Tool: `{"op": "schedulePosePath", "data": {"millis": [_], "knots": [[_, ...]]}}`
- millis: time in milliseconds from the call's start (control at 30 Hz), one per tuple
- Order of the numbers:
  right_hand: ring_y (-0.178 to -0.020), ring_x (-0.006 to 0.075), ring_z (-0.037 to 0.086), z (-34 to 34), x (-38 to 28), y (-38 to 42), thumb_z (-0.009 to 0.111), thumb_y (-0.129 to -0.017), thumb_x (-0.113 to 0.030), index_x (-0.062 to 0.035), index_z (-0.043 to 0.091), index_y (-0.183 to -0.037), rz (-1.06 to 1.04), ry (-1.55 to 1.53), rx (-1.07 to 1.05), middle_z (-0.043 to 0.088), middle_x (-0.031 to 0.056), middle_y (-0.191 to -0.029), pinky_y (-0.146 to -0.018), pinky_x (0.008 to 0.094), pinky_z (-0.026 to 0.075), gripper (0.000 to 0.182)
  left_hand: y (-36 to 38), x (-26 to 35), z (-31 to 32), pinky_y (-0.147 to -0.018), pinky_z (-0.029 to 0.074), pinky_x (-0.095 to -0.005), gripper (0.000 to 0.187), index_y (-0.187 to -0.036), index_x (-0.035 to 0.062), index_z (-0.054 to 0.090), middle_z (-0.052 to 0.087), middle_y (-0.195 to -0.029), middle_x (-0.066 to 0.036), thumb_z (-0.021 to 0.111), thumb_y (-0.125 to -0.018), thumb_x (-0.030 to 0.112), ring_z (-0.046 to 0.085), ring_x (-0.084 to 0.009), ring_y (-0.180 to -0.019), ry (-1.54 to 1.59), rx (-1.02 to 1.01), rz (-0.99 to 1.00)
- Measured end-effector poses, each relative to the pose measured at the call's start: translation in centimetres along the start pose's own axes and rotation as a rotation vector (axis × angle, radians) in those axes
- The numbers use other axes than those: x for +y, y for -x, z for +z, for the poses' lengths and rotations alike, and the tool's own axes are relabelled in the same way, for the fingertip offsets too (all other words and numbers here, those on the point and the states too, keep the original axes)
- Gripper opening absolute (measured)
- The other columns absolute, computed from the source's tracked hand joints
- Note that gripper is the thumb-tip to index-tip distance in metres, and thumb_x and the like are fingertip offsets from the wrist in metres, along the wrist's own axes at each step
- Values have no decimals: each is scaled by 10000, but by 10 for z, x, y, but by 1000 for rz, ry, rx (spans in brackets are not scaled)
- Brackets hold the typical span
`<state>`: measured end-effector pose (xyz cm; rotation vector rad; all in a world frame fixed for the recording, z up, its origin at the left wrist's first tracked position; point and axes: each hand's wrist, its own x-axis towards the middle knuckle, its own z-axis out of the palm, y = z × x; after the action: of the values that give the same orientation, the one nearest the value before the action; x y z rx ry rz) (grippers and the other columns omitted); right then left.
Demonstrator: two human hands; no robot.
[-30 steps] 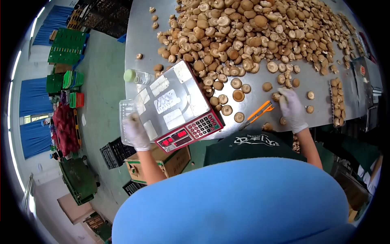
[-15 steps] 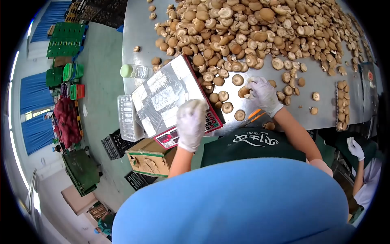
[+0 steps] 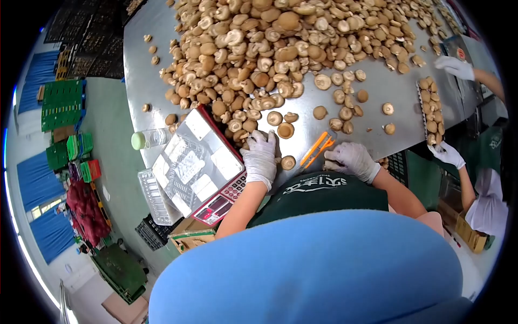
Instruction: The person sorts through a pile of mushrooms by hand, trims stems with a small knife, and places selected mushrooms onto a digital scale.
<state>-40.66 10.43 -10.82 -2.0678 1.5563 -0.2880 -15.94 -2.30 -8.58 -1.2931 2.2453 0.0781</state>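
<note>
My left hand (image 3: 260, 158), in a pale glove, lies on mushrooms at the near edge of the pile (image 3: 253, 51), right beside the red-framed scale (image 3: 233, 186). Its fingers are curled over, and what they hold is hard to make out. Close to the table's front edge is my right hand (image 3: 349, 160), gloved too, with fingers bent inward and their tips partly hidden. Between both hands lie an orange cutter (image 3: 317, 150) and a single mushroom (image 3: 288, 162). A clear plastic tray (image 3: 186, 164) rests on the scale.
A bottle with a pale green cap (image 3: 138, 141) stands left of the scale, near stacked clear trays (image 3: 156, 197). At the right, a co-worker's gloved hands (image 3: 449, 155) are by a filled mushroom tray (image 3: 430, 110). Loose mushrooms (image 3: 345, 97) dot the metal table (image 3: 372, 124).
The view has shifted. My left hand has moved off the scale onto the mushrooms beside it. My right hand has drawn back toward the table edge, away from the mushroom it was at.
</note>
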Motion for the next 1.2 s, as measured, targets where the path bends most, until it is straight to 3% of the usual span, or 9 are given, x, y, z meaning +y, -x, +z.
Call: {"op": "schedulePosePath", "data": {"millis": [233, 367, 433, 633, 700, 833, 900, 1100, 1200], "knots": [[-842, 252, 661, 20, 6, 2, 647, -854, -242, -178, 664, -927, -99, 19, -106, 642, 47, -845, -741, 424, 518, 99, -13, -8, 7, -866, 542, -489, 565, -1390, 161, 468, 450, -1294, -159, 679, -865, 166, 533, -362, -1160, 203, 21, 61], [-810, 272, 651, 10, 5, 1, 688, -835, -245, -146, 696, -863, 60, -50, 145, 633, 81, -811, -727, 410, 521, 104, -8, 5, 8, -883, 547, -455, 480, -1255, 68, 562, 468, -1241, -206, 635, -792, -37, 540, -391, -1108, 535, 255, 137], [-802, 294, 646, -10, 4, 0, 696, -854, -222, -107, 706, -893, 186, -236, 492, 651, 101, -836, -735, 384, 530, 123, -2, 15, 3, -1122, 377, -447, 809, -1469, 110, 426, 303, -1491, -308, 784, -746, 61, 375, -496, -1335, 1029, 509, 229], [-833, 113, 633, -30, 58, 12, 644, -966, -307, -50, 692, -1125, 643, -762, 668, 707, 66, -965, -765, 279, 516, 306, 34, 12, 7, -980, 502, -457, 504, -1364, 202, 562, 431, -1440, -239, 654, -876, 117, 530, -423, -1188, 473, 399, 352], [-799, 107, 604, -39, 69, 17, 578, -1013, -283, -42, 668, -1183, 728, -1404, 553, 675, 14, -949, -724, 276, 510, 308, 24, 15, 16, -974, 504, -453, 503, -1366, 179, 559, 437, -1435, -249, 646, -875, 119, 538, -425, -1171, 655, 265, 248], [-776, 120, 602, -34, 79, 20, 530, -1041, -296, -47, 649, -1198, 651, -1839, 606, 664, 14, -921, -701, 271, 512, 317, 10, 13, 8, -971, 507, -432, 479, -1347, 121, 568, 442, -1426, -269, 639, -874, 92, 555, -424, -1149, 984, 170, 201], [-757, 145, 616, -28, 89, 24, 507, -1052, -295, -51, 643, -1180, 372, -2094, 424, 658, 20, -903, -675, 277, 526, 307, 16, 14, 1, -981, 503, -428, 490, -1327, 81, 575, 438, -1426, -281, 645, -845, 32, 549, -422, -1172, 655, 369, 341], [-699, 152, 618, -44, 75, 20, 471, -1063, -342, -91, 610, -1180, 672, -2099, 642, 658, 36, -876, -600, 286, 532, 310, 17, 16, 33, -866, 521, -325, 420, -1306, 4, 569, 606, -1191, -145, 645, -907, 111, 634, -240, -985, 955, 231, 309], [-677, 152, 619, -48, 73, 16, 462, -1064, -356, -115, 605, -1144, 704, -2093, 658, 659, 56, -856, -566, 277, 521, 291, 8, 13, 36, -910, 529, -438, 399, -1199, 127, 655, 557, -1313, -216, 635, -815, 20, 604, -375, -1090, 1062, 165, 314]]}}
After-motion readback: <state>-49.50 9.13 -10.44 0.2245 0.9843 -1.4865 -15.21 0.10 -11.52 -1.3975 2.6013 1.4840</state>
